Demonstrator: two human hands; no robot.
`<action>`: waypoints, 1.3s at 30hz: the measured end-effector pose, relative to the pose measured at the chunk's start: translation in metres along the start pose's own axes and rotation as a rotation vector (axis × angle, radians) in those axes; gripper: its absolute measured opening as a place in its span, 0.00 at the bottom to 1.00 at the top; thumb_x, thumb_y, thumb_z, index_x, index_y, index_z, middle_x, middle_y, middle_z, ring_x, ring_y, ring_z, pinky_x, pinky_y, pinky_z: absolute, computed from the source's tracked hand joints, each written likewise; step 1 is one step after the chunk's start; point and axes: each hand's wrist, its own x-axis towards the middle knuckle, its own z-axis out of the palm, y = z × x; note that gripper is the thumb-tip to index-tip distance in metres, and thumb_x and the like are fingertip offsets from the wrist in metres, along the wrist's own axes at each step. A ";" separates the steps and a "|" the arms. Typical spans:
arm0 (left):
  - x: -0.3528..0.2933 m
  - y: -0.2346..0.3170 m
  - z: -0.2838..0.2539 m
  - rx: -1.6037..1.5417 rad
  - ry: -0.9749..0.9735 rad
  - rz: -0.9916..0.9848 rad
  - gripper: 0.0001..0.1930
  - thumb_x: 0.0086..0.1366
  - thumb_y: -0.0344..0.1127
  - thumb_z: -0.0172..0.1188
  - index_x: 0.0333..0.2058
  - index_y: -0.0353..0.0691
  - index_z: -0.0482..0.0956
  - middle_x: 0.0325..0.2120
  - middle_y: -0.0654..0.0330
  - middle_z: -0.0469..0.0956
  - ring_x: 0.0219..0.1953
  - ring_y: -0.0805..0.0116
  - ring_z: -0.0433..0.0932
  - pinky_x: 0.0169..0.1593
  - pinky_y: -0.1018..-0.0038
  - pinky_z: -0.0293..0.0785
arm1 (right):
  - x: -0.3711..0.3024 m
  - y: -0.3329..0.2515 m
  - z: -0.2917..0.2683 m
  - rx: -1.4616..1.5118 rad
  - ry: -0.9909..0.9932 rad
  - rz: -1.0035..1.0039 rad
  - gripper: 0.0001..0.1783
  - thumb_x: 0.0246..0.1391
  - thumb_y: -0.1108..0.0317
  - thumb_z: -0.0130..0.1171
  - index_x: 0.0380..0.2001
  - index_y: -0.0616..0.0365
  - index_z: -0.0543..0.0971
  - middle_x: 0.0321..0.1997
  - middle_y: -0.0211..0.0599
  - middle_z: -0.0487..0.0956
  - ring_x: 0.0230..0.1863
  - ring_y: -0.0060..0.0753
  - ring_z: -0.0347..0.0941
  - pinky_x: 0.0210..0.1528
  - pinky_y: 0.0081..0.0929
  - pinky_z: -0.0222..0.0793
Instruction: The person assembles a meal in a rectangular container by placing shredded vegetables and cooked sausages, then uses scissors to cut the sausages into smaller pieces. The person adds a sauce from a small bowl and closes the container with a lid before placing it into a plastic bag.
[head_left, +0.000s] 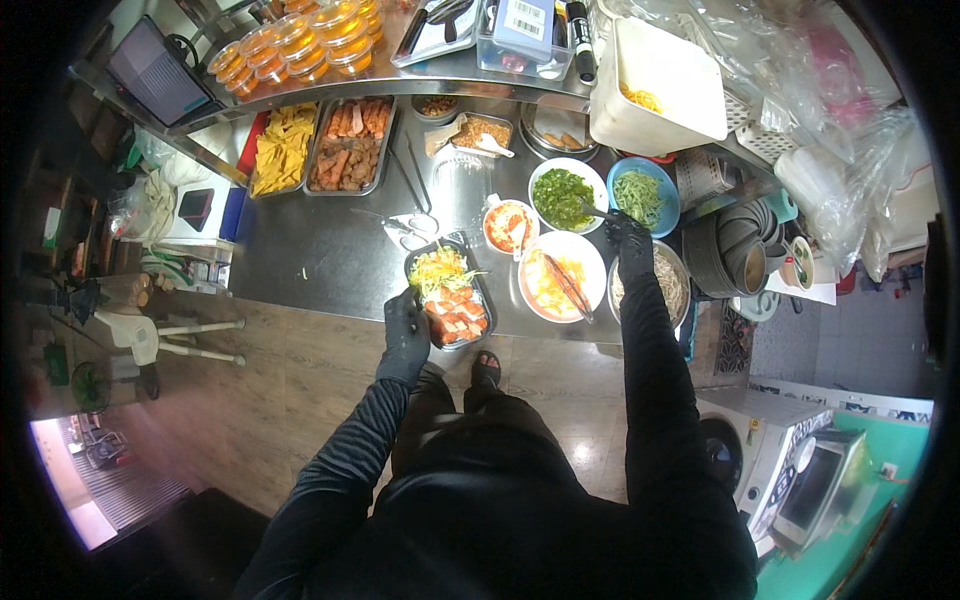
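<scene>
Along the near edge of the steel bench (330, 235), a black tray (465, 344) of food seems to overhang slightly, left of a white bowl (601, 188) of chopped greens (558, 195). The left hand (405, 325) touches its left rim; I cannot tell whether it grips. The right hand (628, 235) holds a utensil (598, 212) at the bowl. 2 risks: a nudge could tip the tray, a jerk could scatter greens.

Bright, fairly even light covers the steel worktop (335, 240), with pale glare toward its back. A glossy highlight sits on the wood-look floor (290, 370); clear plastic bags (850, 205) glint. Edges bow toward a black rim, where detail softens.
</scene>
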 end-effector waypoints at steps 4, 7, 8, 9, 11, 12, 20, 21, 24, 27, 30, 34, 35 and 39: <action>-0.033 -0.022 0.003 -0.372 -0.049 -0.446 0.22 0.68 0.23 0.58 0.60 0.43 0.72 0.46 0.59 0.77 0.46 0.69 0.77 0.53 0.70 0.75 | 0.007 -0.001 -0.009 0.312 -0.130 0.033 0.11 0.67 0.68 0.56 0.46 0.62 0.83 0.40 0.36 0.84 0.36 0.24 0.79 0.37 0.21 0.73; -0.041 -0.003 0.000 -0.553 -0.194 -0.765 0.23 0.69 0.30 0.60 0.61 0.41 0.71 0.42 0.56 0.82 0.40 0.68 0.82 0.48 0.71 0.78 | 0.010 -0.007 -0.013 -0.223 -0.159 -0.449 0.17 0.65 0.68 0.58 0.54 0.64 0.78 0.41 0.38 0.82 0.39 0.31 0.78 0.43 0.28 0.75; -0.041 0.007 0.000 -0.528 -0.219 -0.773 0.23 0.68 0.32 0.61 0.62 0.40 0.71 0.40 0.56 0.83 0.39 0.68 0.82 0.47 0.71 0.79 | 0.010 -0.008 -0.010 -0.023 -0.176 -0.341 0.19 0.64 0.70 0.59 0.56 0.65 0.77 0.42 0.41 0.83 0.42 0.37 0.79 0.45 0.31 0.75; -0.041 0.012 -0.004 -0.503 -0.244 -0.781 0.24 0.68 0.34 0.61 0.62 0.40 0.71 0.39 0.55 0.84 0.38 0.68 0.83 0.45 0.71 0.79 | 0.007 -0.008 -0.007 0.170 -0.172 -0.233 0.21 0.63 0.71 0.60 0.58 0.65 0.76 0.44 0.45 0.83 0.45 0.43 0.80 0.48 0.35 0.76; -0.047 -0.005 0.002 -0.440 -0.256 -0.735 0.25 0.68 0.37 0.62 0.62 0.40 0.71 0.39 0.55 0.85 0.37 0.69 0.84 0.45 0.71 0.79 | 0.002 0.001 -0.006 -0.015 -0.153 -0.242 0.22 0.62 0.71 0.60 0.58 0.65 0.75 0.47 0.49 0.83 0.49 0.50 0.80 0.50 0.39 0.75; -0.046 -0.012 0.017 -0.429 -0.303 -0.694 0.26 0.68 0.38 0.62 0.62 0.40 0.71 0.39 0.55 0.85 0.36 0.69 0.84 0.44 0.72 0.79 | 0.010 0.025 -0.034 0.049 -0.132 -0.212 0.22 0.62 0.71 0.60 0.59 0.64 0.75 0.48 0.50 0.83 0.51 0.52 0.80 0.51 0.40 0.75; -0.049 -0.060 0.030 -0.167 -0.412 -0.713 0.26 0.65 0.56 0.57 0.57 0.50 0.78 0.46 0.63 0.84 0.55 0.63 0.78 0.67 0.62 0.58 | -0.006 -0.002 -0.011 -0.875 -0.103 -0.858 0.13 0.68 0.72 0.53 0.52 0.65 0.78 0.47 0.47 0.82 0.46 0.36 0.79 0.47 0.29 0.75; -0.052 -0.064 0.034 -0.136 -0.418 -0.653 0.26 0.65 0.55 0.57 0.56 0.50 0.78 0.47 0.63 0.84 0.55 0.63 0.78 0.67 0.62 0.58 | -0.011 0.002 -0.011 -0.980 -0.103 -0.901 0.13 0.69 0.71 0.52 0.51 0.65 0.78 0.47 0.44 0.81 0.45 0.31 0.79 0.45 0.26 0.74; -0.053 -0.064 0.038 -0.236 -0.396 -0.637 0.24 0.65 0.54 0.57 0.55 0.48 0.80 0.45 0.63 0.84 0.52 0.64 0.80 0.63 0.62 0.63 | -0.019 0.005 -0.008 -0.155 -0.253 -0.270 0.15 0.67 0.74 0.53 0.54 0.65 0.77 0.48 0.41 0.82 0.46 0.31 0.80 0.46 0.26 0.76; -0.046 -0.037 0.019 -0.284 -0.421 -0.701 0.22 0.66 0.49 0.58 0.54 0.46 0.81 0.41 0.60 0.85 0.46 0.67 0.82 0.56 0.65 0.70 | -0.026 -0.004 0.009 0.082 -0.104 -0.149 0.16 0.68 0.73 0.53 0.56 0.65 0.76 0.49 0.37 0.82 0.47 0.28 0.79 0.47 0.24 0.76; -0.032 -0.017 0.007 -0.354 -0.472 -0.678 0.19 0.65 0.42 0.60 0.53 0.44 0.82 0.38 0.58 0.85 0.40 0.70 0.83 0.49 0.71 0.74 | -0.011 0.021 -0.020 -0.023 -0.074 -0.277 0.18 0.72 0.65 0.52 0.57 0.65 0.77 0.48 0.36 0.82 0.48 0.26 0.79 0.49 0.25 0.76; -0.040 -0.023 -0.004 -0.507 -0.297 -0.734 0.20 0.63 0.34 0.61 0.54 0.42 0.80 0.39 0.57 0.85 0.39 0.71 0.84 0.46 0.76 0.77 | -0.021 0.012 0.006 0.130 -0.045 -0.124 0.17 0.67 0.70 0.57 0.56 0.65 0.77 0.47 0.39 0.83 0.47 0.27 0.80 0.47 0.27 0.76; -0.042 -0.023 -0.004 -0.524 -0.279 -0.767 0.21 0.63 0.34 0.61 0.55 0.41 0.80 0.39 0.57 0.85 0.40 0.71 0.84 0.47 0.77 0.77 | -0.029 0.001 0.011 0.364 0.007 0.032 0.17 0.66 0.72 0.59 0.55 0.65 0.78 0.47 0.40 0.83 0.47 0.27 0.79 0.47 0.28 0.76; -0.040 -0.019 0.003 -0.615 -0.306 -0.798 0.22 0.65 0.36 0.59 0.58 0.41 0.77 0.41 0.58 0.85 0.45 0.71 0.84 0.51 0.77 0.76 | -0.008 0.037 -0.030 -0.155 -0.077 -0.260 0.15 0.69 0.66 0.56 0.53 0.65 0.78 0.47 0.39 0.83 0.48 0.29 0.79 0.49 0.27 0.74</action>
